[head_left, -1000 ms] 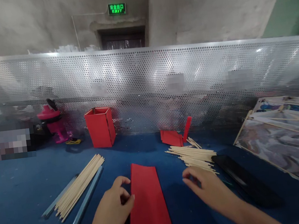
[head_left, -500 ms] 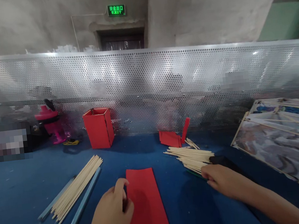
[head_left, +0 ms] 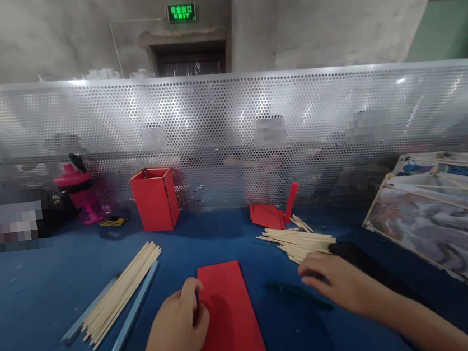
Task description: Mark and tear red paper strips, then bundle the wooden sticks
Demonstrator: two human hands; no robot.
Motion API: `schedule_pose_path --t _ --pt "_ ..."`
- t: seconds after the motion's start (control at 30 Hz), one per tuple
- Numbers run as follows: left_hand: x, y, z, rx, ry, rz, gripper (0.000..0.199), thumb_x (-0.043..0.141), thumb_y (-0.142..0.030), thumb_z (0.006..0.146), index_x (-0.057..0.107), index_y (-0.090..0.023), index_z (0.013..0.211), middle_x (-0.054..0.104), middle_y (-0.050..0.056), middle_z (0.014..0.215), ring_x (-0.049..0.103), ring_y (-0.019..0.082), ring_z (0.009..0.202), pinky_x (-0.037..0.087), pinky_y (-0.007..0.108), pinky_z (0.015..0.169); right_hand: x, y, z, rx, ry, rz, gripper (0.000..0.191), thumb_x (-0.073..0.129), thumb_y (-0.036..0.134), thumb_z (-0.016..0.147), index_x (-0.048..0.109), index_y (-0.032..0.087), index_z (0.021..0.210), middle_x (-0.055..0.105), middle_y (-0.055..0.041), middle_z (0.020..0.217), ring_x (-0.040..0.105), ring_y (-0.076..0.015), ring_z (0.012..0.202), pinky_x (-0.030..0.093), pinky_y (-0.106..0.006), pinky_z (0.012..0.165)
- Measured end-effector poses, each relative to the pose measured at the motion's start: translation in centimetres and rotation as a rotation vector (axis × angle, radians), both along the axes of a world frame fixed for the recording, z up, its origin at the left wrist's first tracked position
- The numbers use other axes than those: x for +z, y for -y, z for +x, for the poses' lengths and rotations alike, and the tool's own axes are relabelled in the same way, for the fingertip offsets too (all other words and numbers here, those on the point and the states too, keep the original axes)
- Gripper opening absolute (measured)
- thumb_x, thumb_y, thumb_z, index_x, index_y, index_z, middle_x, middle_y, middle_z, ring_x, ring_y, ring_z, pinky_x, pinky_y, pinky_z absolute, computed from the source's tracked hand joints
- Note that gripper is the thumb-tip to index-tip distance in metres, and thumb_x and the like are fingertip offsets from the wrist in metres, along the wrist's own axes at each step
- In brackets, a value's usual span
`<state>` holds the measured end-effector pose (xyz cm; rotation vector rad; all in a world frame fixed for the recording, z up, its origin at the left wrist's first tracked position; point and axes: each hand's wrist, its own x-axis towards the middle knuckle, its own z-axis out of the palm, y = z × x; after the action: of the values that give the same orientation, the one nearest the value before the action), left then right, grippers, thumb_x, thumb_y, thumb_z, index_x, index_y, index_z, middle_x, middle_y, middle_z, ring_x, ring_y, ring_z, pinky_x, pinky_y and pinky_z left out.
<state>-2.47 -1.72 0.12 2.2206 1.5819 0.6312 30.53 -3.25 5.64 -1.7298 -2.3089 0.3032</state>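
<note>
My left hand (head_left: 173, 329) rests at the left edge of a red sheet (head_left: 229, 317), its fingers curled and the thumb on the sheet. Dark space between thumb and forefinger hides whatever it grips. My right hand (head_left: 334, 279) is over the blue table, thumb and forefinger apart with nothing seen between them. Just left of and below its fingertips is a thin dark green object (head_left: 296, 292), blurred. Behind that hand, a pile of wooden sticks (head_left: 300, 241) lies beside small red pieces (head_left: 266, 216).
A red open-topped box (head_left: 153, 204) stands before a perforated metal screen (head_left: 210, 110). At left are a bundle of sticks (head_left: 123, 295), a blue-grey strip (head_left: 126, 326) and a pink bottle (head_left: 81, 193). Painted panels with sticks (head_left: 438, 225) lie at right, near a black item (head_left: 353, 255).
My right hand has shifted slightly left and its fingers have parted. The green object, earlier mostly hidden by the sticks and hand, lies nearer and further left. My left hand is nearly unmoved.
</note>
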Motion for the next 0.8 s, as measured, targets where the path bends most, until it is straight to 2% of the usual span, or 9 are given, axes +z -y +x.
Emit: schedule_pose_path --t 0.07,0.13,0.2,0.27,0.37,0.47,0.6,0.7,0.8 --pt "0.0 -0.1 0.1 -0.025 0.074 -0.014 0.018 0.038 -0.013 0.082 0.045 -0.023 0.095 0.040 -0.006 0.058 0.049 0.018 0.058 0.027 0.025 0.056 0.4 -0.7 1.5 -0.064 0.007 0.028 0.021 0.050 0.025 0.083 0.070 0.018 0.089 0.072 -0.0099 0.090 0.066 -0.0251 0.081 0.050 -0.038 0.076" --pt "0.0 -0.3 0.1 -0.043 0.163 -0.044 0.016 0.036 -0.015 0.084 0.044 -0.024 0.094 0.035 -0.008 0.056 0.046 0.017 0.055 0.027 0.025 0.054 0.6 -1.3 2.9 -0.143 0.029 0.016 0.030 0.057 0.028 0.079 0.068 0.016 0.104 0.070 -0.0146 0.108 0.066 -0.0286 0.094 0.050 -0.041 0.085" --pt "0.0 -0.5 0.2 -0.041 0.233 -0.063 0.014 0.036 -0.016 0.084 0.044 -0.024 0.094 0.032 -0.009 0.056 0.043 0.016 0.052 0.026 0.024 0.053 0.6 -2.1 3.9 -0.177 0.061 -0.031 0.060 0.067 0.030 0.070 0.057 0.010 0.126 0.057 -0.0210 0.132 0.056 -0.0342 0.118 0.041 -0.046 0.101" --pt "-0.1 -0.7 0.2 -0.027 0.277 -0.070 0.015 0.037 -0.016 0.083 0.044 -0.024 0.093 0.032 -0.009 0.055 0.041 0.015 0.051 0.025 0.023 0.052 0.5 -3.0 4.5 -0.164 0.104 -0.115 0.090 0.075 0.032 0.062 0.041 0.005 0.140 0.039 -0.0253 0.148 0.038 -0.0368 0.135 0.028 -0.048 0.111" --pt "-0.2 -0.8 0.1 -0.018 0.319 -0.083 0.015 0.038 -0.015 0.082 0.045 -0.024 0.093 0.032 -0.010 0.054 0.041 0.014 0.050 0.024 0.023 0.051 0.4 -4.7 5.1 -0.130 0.176 -0.254 0.108 0.077 0.028 0.056 0.026 0.003 0.148 0.022 -0.0251 0.155 0.023 -0.0356 0.142 0.020 -0.045 0.115" --pt "-0.4 -0.8 0.1 -0.014 0.314 -0.082 0.016 0.038 -0.014 0.082 0.045 -0.024 0.093 0.031 -0.010 0.054 0.041 0.014 0.050 0.024 0.022 0.051 0.6 -6.9 5.5 -0.122 0.221 -0.319 0.115 0.077 0.021 0.050 0.022 0.007 0.150 0.021 -0.0230 0.156 0.022 -0.0353 0.143 0.022 -0.041 0.114" --pt "-0.6 -1.0 0.1 -0.001 0.284 -0.091 0.019 0.037 -0.010 0.081 0.045 -0.023 0.093 0.030 -0.010 0.054 0.040 0.014 0.049 0.023 0.023 0.051 0.6 -9.5 6.0 -0.146 0.266 -0.389 0.123 0.083 0.025 0.036 0.033 0.010 0.147 0.035 -0.0237 0.150 0.035 -0.0409 0.136 0.032 -0.044 0.109" --pt "-0.7 -1.1 0.2 -0.003 0.284 -0.088 0.020 0.037 -0.008 0.081 0.044 -0.023 0.093 0.029 -0.010 0.054 0.039 0.014 0.050 0.023 0.023 0.051 0.3 -10.6 6.1 -0.158 0.295 -0.383 0.110 0.083 0.028 0.035 0.047 0.011 0.137 0.048 -0.0223 0.139 0.044 -0.0412 0.129 0.039 -0.043 0.102" --pt "-0.5 -1.1 0.2 -0.005 0.292 -0.101 0.021 0.037 -0.007 0.081 0.044 -0.023 0.092 0.030 -0.010 0.054 0.038 0.014 0.050 0.023 0.023 0.051 -0.1 -10.8 5.8 -0.149 0.310 -0.334 0.084 0.081 0.025 0.036 0.062 0.017 0.117 0.062 -0.0162 0.119 0.058 -0.0375 0.111 0.049 -0.039 0.086"
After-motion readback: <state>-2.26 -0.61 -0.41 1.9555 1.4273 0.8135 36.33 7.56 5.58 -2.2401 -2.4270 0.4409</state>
